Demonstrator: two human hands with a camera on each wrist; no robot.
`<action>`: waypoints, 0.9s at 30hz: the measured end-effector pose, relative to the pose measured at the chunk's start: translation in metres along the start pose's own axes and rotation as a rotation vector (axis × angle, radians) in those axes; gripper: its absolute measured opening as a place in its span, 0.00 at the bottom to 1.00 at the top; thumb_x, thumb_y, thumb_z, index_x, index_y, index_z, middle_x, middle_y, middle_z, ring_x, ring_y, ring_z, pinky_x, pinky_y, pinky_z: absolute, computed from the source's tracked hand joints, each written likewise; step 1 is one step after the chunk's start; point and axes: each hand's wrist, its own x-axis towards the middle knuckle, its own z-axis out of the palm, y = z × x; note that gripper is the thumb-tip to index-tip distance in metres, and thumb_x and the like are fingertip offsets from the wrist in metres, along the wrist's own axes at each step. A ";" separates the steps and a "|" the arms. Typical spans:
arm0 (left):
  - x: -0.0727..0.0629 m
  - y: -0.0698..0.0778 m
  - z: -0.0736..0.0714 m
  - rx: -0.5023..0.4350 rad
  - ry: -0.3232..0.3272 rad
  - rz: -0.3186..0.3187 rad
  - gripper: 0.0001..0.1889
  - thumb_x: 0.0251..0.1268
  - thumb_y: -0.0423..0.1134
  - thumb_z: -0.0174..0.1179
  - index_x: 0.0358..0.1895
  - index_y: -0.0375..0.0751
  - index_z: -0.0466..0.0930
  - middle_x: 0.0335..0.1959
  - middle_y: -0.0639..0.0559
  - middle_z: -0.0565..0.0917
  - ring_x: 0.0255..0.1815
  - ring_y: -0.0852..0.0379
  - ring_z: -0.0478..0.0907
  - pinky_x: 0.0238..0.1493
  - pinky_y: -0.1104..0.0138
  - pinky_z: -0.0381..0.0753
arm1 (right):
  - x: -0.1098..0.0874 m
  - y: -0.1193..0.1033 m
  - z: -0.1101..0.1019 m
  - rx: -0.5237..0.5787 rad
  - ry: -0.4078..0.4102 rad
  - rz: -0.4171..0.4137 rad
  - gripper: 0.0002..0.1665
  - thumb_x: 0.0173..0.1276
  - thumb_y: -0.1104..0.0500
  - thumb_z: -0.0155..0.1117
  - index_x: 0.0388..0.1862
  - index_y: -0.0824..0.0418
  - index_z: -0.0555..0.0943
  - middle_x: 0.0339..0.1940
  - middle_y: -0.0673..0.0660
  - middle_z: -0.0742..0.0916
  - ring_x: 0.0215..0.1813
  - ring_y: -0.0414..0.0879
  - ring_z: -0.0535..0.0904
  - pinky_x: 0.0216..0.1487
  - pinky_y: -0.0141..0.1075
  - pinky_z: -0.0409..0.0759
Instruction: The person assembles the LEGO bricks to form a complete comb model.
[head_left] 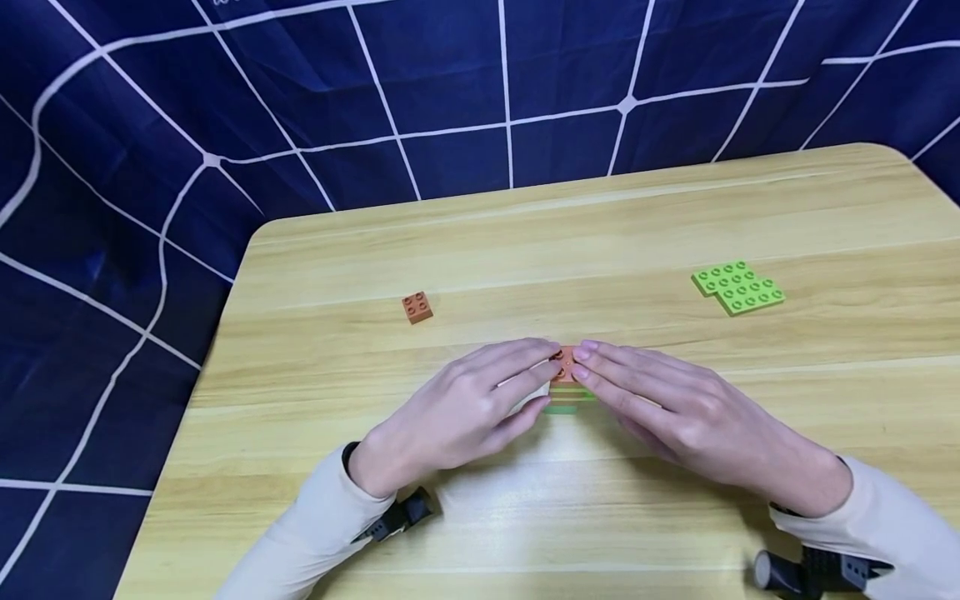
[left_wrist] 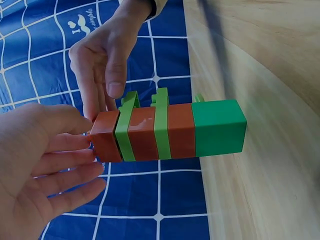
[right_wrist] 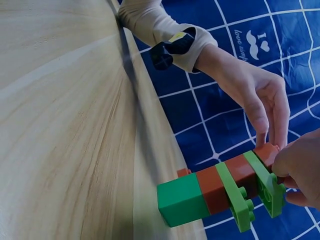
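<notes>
Between my hands stands an upright tower of toy building bricks (left_wrist: 144, 135). From the top down it runs reddish-brown brick (left_wrist: 104, 140), light green plate, brown brick, light green plate, brown brick, and a dark green brick (left_wrist: 220, 127) at the bottom on the table. Both plates jut out to the right, studs up. A thin dark line shows under the top brick. My left hand (head_left: 468, 404) touches that brick from the left with extended fingers, the lower ones spread apart. From the right, my right hand (head_left: 667, 404) rests straight fingertips on its top edge.
A loose brown four-stud brick (head_left: 417, 307) lies on the wooden table (head_left: 315, 358), back left of the tower. Farther back on the right is a flat light green studded piece (head_left: 738, 287) with a stepped outline. Blue gridded cloth (head_left: 450, 83) hangs behind the table.
</notes>
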 end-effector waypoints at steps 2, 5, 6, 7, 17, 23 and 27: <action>-0.001 -0.001 0.001 0.002 0.003 0.014 0.18 0.63 0.35 0.62 0.54 0.29 0.79 0.55 0.39 0.81 0.60 0.48 0.77 0.69 0.67 0.67 | 0.000 0.000 0.000 0.006 0.003 0.001 0.22 0.78 0.63 0.40 0.55 0.73 0.79 0.56 0.68 0.82 0.66 0.52 0.73 0.71 0.36 0.66; -0.001 -0.001 0.003 0.001 0.010 0.034 0.18 0.63 0.34 0.62 0.54 0.29 0.79 0.56 0.38 0.80 0.61 0.48 0.76 0.69 0.67 0.67 | -0.002 0.000 0.001 0.005 0.009 0.003 0.21 0.78 0.63 0.41 0.56 0.73 0.79 0.56 0.68 0.81 0.67 0.51 0.71 0.71 0.36 0.65; -0.002 -0.001 0.003 0.001 0.010 0.040 0.18 0.62 0.34 0.62 0.54 0.29 0.79 0.56 0.38 0.80 0.61 0.48 0.76 0.69 0.66 0.67 | -0.002 0.000 0.001 0.004 0.014 0.002 0.21 0.78 0.63 0.41 0.56 0.73 0.79 0.56 0.69 0.82 0.68 0.51 0.71 0.71 0.37 0.65; -0.002 -0.001 0.003 0.005 0.008 0.044 0.18 0.62 0.34 0.62 0.54 0.29 0.79 0.56 0.38 0.80 0.62 0.48 0.75 0.69 0.66 0.67 | -0.002 0.000 0.002 0.005 0.019 0.003 0.21 0.78 0.63 0.41 0.56 0.73 0.79 0.56 0.69 0.82 0.68 0.50 0.70 0.71 0.37 0.65; 0.000 -0.001 0.003 0.006 -0.022 0.024 0.23 0.63 0.36 0.62 0.59 0.27 0.76 0.60 0.37 0.77 0.65 0.48 0.72 0.71 0.65 0.64 | -0.005 0.005 0.008 0.044 0.085 0.026 0.20 0.76 0.62 0.46 0.50 0.74 0.82 0.53 0.69 0.83 0.63 0.53 0.76 0.70 0.40 0.68; -0.002 -0.001 0.006 0.013 -0.030 0.038 0.24 0.63 0.36 0.62 0.59 0.26 0.75 0.61 0.36 0.76 0.65 0.47 0.72 0.71 0.64 0.64 | -0.006 0.005 0.009 0.058 0.070 0.028 0.20 0.76 0.62 0.45 0.49 0.74 0.82 0.53 0.68 0.83 0.63 0.53 0.76 0.70 0.40 0.68; -0.003 -0.001 0.011 0.046 -0.019 0.068 0.24 0.61 0.35 0.62 0.59 0.25 0.75 0.60 0.35 0.77 0.65 0.46 0.72 0.69 0.63 0.66 | -0.008 0.006 0.009 0.057 0.068 0.027 0.20 0.76 0.62 0.46 0.50 0.73 0.82 0.53 0.68 0.83 0.65 0.51 0.74 0.70 0.40 0.67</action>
